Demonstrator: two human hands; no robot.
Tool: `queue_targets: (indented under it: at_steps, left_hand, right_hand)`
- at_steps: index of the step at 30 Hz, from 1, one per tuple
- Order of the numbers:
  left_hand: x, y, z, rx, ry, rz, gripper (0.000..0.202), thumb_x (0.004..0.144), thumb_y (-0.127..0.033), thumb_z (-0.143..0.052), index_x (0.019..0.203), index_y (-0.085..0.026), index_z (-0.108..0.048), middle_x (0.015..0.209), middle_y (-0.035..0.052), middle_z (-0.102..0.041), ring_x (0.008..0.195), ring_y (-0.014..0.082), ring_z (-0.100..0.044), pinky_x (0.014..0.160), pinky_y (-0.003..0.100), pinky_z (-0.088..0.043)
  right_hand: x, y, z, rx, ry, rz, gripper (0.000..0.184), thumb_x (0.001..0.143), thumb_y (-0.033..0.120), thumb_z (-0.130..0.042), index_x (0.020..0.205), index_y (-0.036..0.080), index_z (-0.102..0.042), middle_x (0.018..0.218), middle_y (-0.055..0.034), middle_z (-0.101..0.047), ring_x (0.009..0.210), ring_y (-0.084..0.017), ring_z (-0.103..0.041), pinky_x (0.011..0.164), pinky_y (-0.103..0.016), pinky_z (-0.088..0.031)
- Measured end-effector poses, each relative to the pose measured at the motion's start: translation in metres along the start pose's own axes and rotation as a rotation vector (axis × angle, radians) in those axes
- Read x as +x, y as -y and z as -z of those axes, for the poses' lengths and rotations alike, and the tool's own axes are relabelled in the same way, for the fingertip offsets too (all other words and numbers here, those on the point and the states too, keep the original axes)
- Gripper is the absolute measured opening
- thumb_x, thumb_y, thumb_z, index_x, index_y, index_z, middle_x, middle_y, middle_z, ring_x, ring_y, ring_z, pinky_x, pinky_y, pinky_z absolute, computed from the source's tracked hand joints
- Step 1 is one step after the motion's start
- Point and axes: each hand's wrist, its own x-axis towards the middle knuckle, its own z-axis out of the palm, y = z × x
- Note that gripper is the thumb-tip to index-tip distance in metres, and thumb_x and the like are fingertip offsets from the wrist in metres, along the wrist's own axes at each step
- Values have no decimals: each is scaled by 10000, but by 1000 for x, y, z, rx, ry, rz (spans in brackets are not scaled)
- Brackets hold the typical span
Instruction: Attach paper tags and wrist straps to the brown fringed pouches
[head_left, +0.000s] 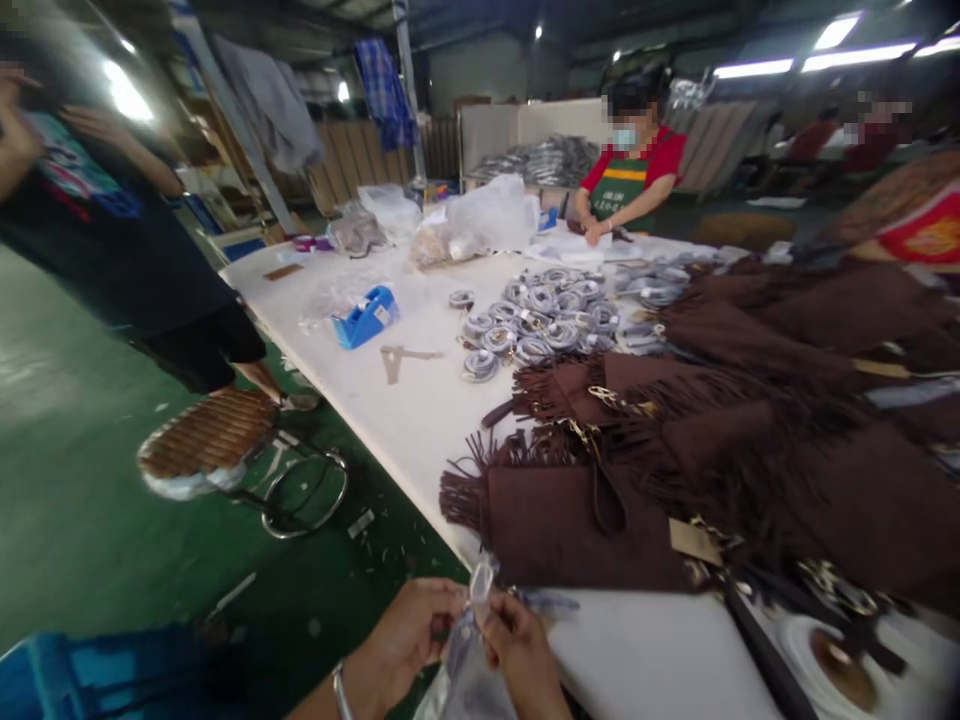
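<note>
Left hand [412, 628] and right hand [519, 642] both pinching the gathered top of a translucent plastic bag [471, 675], by the white table's [622, 640] near corner. Likely light, limp, slippery; best held at that bunched neck. Fringed brown bag [577, 525] just beyond, crowding the table edge; room to move leftward, over green floor [82, 540].
</note>
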Motion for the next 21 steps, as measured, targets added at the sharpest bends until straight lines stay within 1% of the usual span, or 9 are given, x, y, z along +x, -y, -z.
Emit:
queue_targets:
  at_steps: [3,5,6,10,13,16,17,19,21]
  left_hand:
    - [-2,-5,-4,-58,114,99,141,589,-176,-737,697,-107,-677,592,35,-623,562,163,-580,588,276,-466]
    - [-3,-2,-8,-92,161,101,149,616,-214,-750,671,-101,-669,577,59,-636,551,180,-595,592,286,-475]
    - [-3,1,-9,-97,146,72,167,621,-232,-759,661,-103,-662,570,64,-640,547,184,-600,590,284,-477]
    - [-1,11,-4,-60,-23,-61,254,620,-301,-775,733,-115,-643,593,52,-655,548,171,-611,550,244,-460]
    - [-1,16,4,-27,-150,-131,370,643,-447,-744,812,-149,-605,623,50,-670,537,172,-613,510,234,-437]
    - [-3,20,6,62,-235,-299,468,637,-577,-709,835,-170,-593,643,53,-675,589,206,-625,534,262,-457]
    - [-4,21,4,116,-260,-345,476,633,-587,-705,834,-166,-611,649,49,-672,616,213,-623,549,268,-461]
    - [-6,23,1,237,-306,-401,442,631,-554,-713,804,-151,-660,647,38,-659,640,209,-598,563,259,-446]
    - [-8,23,-2,337,-311,-435,372,632,-496,-716,735,-140,-689,617,27,-639,618,192,-559,551,244,-411]
  right_hand:
    - [-1,14,-7,16,-14,-4,401,697,550,-646,644,171,-528,454,82,-378,422,-65,-311,436,-210,-226]
    - [-2,18,-9,12,-13,-16,387,698,536,-646,647,174,-519,455,83,-378,424,-67,-316,435,-206,-227]
    - [-2,19,-9,13,-8,-21,384,703,534,-642,653,173,-520,458,81,-385,425,-69,-321,435,-205,-231]
    - [-2,14,-6,9,14,-8,356,742,508,-623,682,169,-532,483,72,-411,435,-73,-343,444,-203,-262]
    - [-1,10,-5,-5,6,-21,340,747,495,-628,682,174,-536,486,71,-410,434,-76,-346,443,-204,-268]
    - [0,7,-5,-5,-1,-6,352,749,511,-621,682,176,-534,493,66,-420,442,-80,-353,448,-206,-277]
    - [0,7,-6,-5,0,1,354,754,513,-613,687,174,-535,497,64,-424,446,-81,-355,451,-207,-280]
    - [0,6,-7,-10,4,10,352,760,510,-606,688,173,-531,501,63,-425,453,-83,-358,457,-208,-282]
    - [-1,5,-8,-21,-10,24,345,756,500,-610,670,177,-524,493,65,-418,456,-84,-356,461,-211,-279]
